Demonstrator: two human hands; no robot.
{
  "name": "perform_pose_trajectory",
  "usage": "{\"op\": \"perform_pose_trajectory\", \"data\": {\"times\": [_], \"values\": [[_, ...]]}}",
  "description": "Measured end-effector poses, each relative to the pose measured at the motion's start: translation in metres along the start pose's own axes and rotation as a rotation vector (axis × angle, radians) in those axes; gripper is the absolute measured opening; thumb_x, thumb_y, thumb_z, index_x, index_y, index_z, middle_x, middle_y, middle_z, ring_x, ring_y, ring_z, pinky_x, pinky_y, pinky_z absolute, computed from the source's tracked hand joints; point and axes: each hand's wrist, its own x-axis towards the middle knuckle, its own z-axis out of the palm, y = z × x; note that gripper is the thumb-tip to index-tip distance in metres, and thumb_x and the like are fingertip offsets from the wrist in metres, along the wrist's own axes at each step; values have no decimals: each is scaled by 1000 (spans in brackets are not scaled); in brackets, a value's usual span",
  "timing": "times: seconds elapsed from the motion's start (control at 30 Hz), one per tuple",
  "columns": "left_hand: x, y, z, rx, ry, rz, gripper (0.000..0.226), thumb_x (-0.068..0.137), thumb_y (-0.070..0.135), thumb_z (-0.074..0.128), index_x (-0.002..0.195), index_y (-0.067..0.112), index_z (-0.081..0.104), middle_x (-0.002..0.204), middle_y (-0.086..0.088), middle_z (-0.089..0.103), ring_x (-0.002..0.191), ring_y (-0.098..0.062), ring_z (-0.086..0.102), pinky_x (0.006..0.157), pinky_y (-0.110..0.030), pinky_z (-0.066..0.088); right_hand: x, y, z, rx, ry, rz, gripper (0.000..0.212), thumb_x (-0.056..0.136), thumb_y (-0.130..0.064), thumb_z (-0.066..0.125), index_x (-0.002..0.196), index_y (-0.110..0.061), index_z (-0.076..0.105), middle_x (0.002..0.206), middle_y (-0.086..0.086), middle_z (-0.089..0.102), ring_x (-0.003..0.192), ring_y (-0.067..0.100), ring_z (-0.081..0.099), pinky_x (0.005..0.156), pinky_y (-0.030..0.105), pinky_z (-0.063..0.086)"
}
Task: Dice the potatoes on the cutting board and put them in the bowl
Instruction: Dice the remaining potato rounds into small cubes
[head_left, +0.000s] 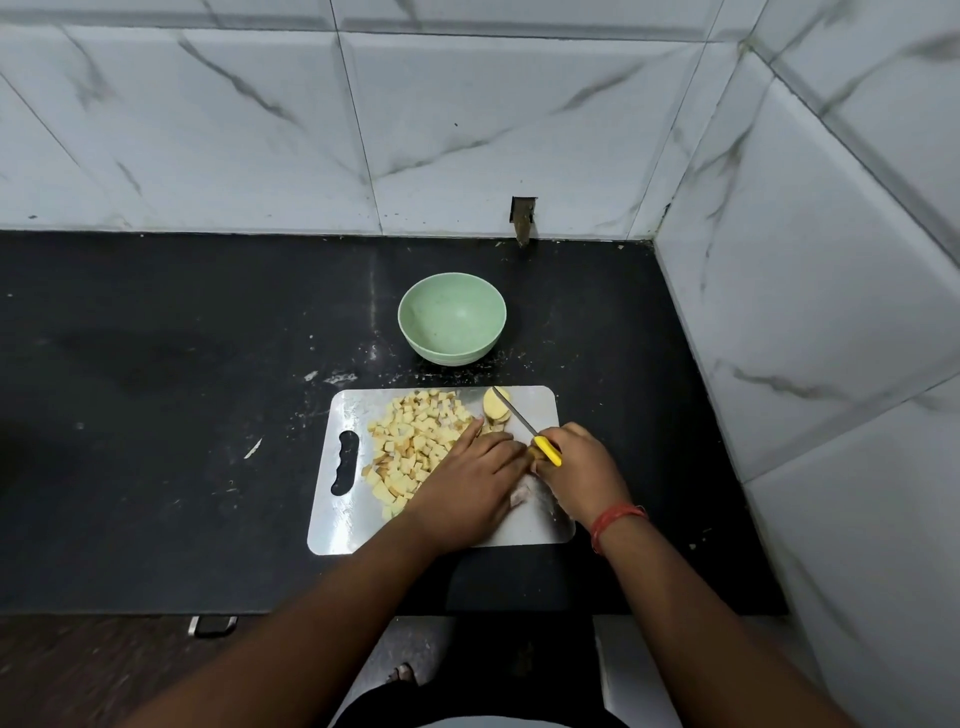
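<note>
pale rectangular cutting board w/ a handle slot (540, 410) lies on the black stone table (156, 415), near the front edge, long side left-right. heap of small yellow potato cubes (410, 447) covers the board's left-centre part. a rounded uncut potato piece w/ skin (493, 408) sits at the far edge of the board, right of the cubes, w/ a few slices just below it.

right hand (576, 470) has its grip closed round the yellow handle of a small knife (519, 418); thin blade points away + left, tip lying over the uncut piece. red thread band (615, 522) on the right wrist.

left hand (470, 486) lies palm down on the board, fingers fairly straight, tips at the edge of the cube heap + right by the slices; grip is loose, not clamped on anything that shows. thumb side touches or nearly touches the right hand, can't tell which.

round pale green bowl (452, 325) stands on the table beyond the board, apart from it, no potato inside. white marbled wall tiles (467, 130) behind + on the right. white crumbs + smears on the table round the board.
</note>
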Motion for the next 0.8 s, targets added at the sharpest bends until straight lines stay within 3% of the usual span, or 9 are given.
{"op": "perform_pose_trajectory", "data": {"times": [0.2, 0.4, 0.47, 0.6, 0.8], "values": [[-1, -2, 2, 37, -56, 16, 54, 107, 49, 35, 146, 16, 53, 144, -2, 55, 138, -22, 44, 124, -54, 19, 0, 0, -4, 68, -23, 27, 20, 86, -17, 70, 105, -20, 68, 101, -6, 56, 90, 14, 60, 85, 36, 53], [-2, -5, -2, 30, -90, 71, 58, 109, 49, 30, 158, 20, 34, 158, -1, 42, 146, -22, 36, 125, -54, 15, -17, -4, -20, 333, 63, 233, 32, 99, -15, 50, 130, -16, 56, 124, 1, 60, 113, 18, 57, 98, 34, 47], [-1, -5, -2, 41, -113, 87, 59, 109, 50, 28, 159, 19, 32, 159, 0, 41, 147, -22, 35, 126, -54, 12, -28, -5, -22, 312, 53, 240, 30, 100, -16, 46, 129, -15, 54, 120, 4, 61, 108, 20, 59, 93, 31, 47], [0, -4, -3, 20, -127, 73, 60, 108, 50, 30, 159, 19, 34, 158, 1, 42, 146, -20, 35, 126, -52, 8, -46, -6, -15, 177, -54, 234, 12, 100, -19, 41, 102, -13, 51, 94, 10, 64, 83, 25, 61, 77, 37, 52], [1, -4, -4, 13, -153, 69, 59, 108, 50, 31, 158, 19, 36, 157, 2, 44, 146, -20, 34, 127, -51, 8, -62, -12, -7, -27, -124, 222, 17, 102, -19, 38, 107, -6, 48, 102, 15, 63, 90, 29, 62, 74, 34, 49]]}}
